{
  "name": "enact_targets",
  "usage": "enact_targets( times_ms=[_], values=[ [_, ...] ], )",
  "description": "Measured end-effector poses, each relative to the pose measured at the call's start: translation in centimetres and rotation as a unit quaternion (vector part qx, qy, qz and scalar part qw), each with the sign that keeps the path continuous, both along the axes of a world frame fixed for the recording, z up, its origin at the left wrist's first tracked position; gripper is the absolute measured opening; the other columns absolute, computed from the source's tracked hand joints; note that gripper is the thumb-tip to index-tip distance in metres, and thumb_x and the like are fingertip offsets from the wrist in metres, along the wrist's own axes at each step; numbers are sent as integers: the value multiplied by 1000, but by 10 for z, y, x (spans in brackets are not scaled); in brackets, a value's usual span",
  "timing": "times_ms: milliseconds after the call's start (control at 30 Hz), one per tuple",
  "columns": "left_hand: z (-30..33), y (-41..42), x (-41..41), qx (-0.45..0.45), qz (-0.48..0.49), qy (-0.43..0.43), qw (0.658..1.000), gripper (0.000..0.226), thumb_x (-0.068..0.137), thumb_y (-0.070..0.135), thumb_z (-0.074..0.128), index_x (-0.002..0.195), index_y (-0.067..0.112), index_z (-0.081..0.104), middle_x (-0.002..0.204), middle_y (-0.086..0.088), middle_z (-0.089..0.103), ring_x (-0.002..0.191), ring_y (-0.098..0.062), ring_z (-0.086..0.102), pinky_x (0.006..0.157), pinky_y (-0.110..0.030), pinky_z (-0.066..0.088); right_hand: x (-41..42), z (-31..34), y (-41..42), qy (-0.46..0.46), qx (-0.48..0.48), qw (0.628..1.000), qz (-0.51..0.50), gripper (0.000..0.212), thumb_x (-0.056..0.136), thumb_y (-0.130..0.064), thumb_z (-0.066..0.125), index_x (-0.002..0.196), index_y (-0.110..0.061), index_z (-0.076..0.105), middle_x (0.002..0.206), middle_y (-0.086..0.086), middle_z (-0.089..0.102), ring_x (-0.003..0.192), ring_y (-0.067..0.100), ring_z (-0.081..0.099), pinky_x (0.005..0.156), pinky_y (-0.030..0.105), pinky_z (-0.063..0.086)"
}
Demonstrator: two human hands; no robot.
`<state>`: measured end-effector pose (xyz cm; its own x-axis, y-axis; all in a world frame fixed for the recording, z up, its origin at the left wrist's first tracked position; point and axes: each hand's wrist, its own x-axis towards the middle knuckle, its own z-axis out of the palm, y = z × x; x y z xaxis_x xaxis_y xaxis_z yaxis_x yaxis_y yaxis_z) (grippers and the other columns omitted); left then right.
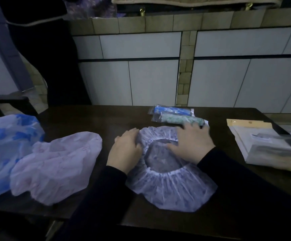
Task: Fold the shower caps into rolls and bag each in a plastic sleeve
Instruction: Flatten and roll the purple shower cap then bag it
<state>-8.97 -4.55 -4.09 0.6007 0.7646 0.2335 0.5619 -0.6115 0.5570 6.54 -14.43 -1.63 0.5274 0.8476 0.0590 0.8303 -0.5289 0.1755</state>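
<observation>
A pale lilac shower cap (pixel 172 188) lies spread on the dark table, its elastic opening facing up. My left hand (pixel 125 150) holds its left edge, fingers curled onto the gathered rim. My right hand (pixel 191 145) lies flat on the cap's far right part with fingers spread. Beyond the cap sit two bagged rolls, a blue one (pixel 172 110) and a green one (pixel 181 120). A pinkish cap (pixel 54 164) and a blue-patterned cap (pixel 3 145) lie to the left.
A stack of empty plastic sleeves (pixel 269 145) with card backing rests at the table's right. The dark wooden table (pixel 92 119) ends close to me. A tiled wall stands behind it, and a dark chair back is at the far left.
</observation>
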Motion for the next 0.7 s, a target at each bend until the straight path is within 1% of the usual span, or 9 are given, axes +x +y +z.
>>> enact_targets(
  times_ms=[67,133,233,300,367,467,533,600,700],
  values=[
    [-1,-2,4,30,-22,39,999,54,96,12,42,150,18,33,158,1,31,146,-16,22,119,-37,9,-2,-4,9,36,38,990,128,64,95,-63,30,151,-32,24,159,2,19,146,24,15,113,61,8],
    [-5,-5,9,59,-46,85,994,56,100,20,39,153,17,23,162,2,20,149,-17,14,119,-38,6,2,-13,21,68,38,982,174,63,97,-58,29,153,-34,12,162,-4,4,149,19,2,114,61,1],
    [-15,-8,15,49,-79,150,984,60,103,35,31,156,17,11,164,3,9,150,-21,7,119,-43,7,18,-24,34,101,-1,986,136,77,92,-68,28,154,-29,2,162,-7,-2,149,17,0,114,62,2],
    [-21,-7,16,21,-61,201,977,68,101,53,26,156,17,7,164,3,4,150,-19,5,118,-48,7,24,-30,35,136,-46,985,92,86,87,-76,24,155,-28,2,162,-9,-1,148,15,2,114,61,7],
    [-25,-5,17,13,-37,251,967,81,95,68,22,157,19,6,164,5,1,151,-18,4,118,-51,5,26,-36,34,158,-57,985,45,96,81,-84,23,155,-27,0,162,-10,-3,149,15,1,114,61,11],
    [-25,-4,19,12,-5,292,956,92,87,79,18,156,19,3,164,5,-2,151,-20,1,117,-55,2,25,-36,28,158,-62,985,-36,108,71,-92,21,155,-28,0,162,-8,-3,149,18,1,113,61,12],
    [-24,-4,21,7,9,304,953,96,84,82,16,156,20,2,164,5,-3,151,-22,-1,116,-57,1,24,-34,25,157,-67,984,-59,110,69,-93,21,155,-27,1,162,-7,-2,149,20,2,113,61,14],
    [-24,-4,22,2,15,308,951,99,83,84,15,156,19,1,164,3,-3,151,-24,-2,116,-57,0,23,-31,22,173,-59,982,-55,107,72,-91,19,155,-26,3,162,-6,-2,149,20,2,113,61,13],
    [-21,-2,17,10,6,260,966,90,90,75,19,156,15,5,165,0,2,151,-23,1,117,-55,-2,24,-23,12,216,-18,976,-13,90,84,-80,21,155,-27,6,163,-3,-1,149,20,2,115,61,9]
  ],
)
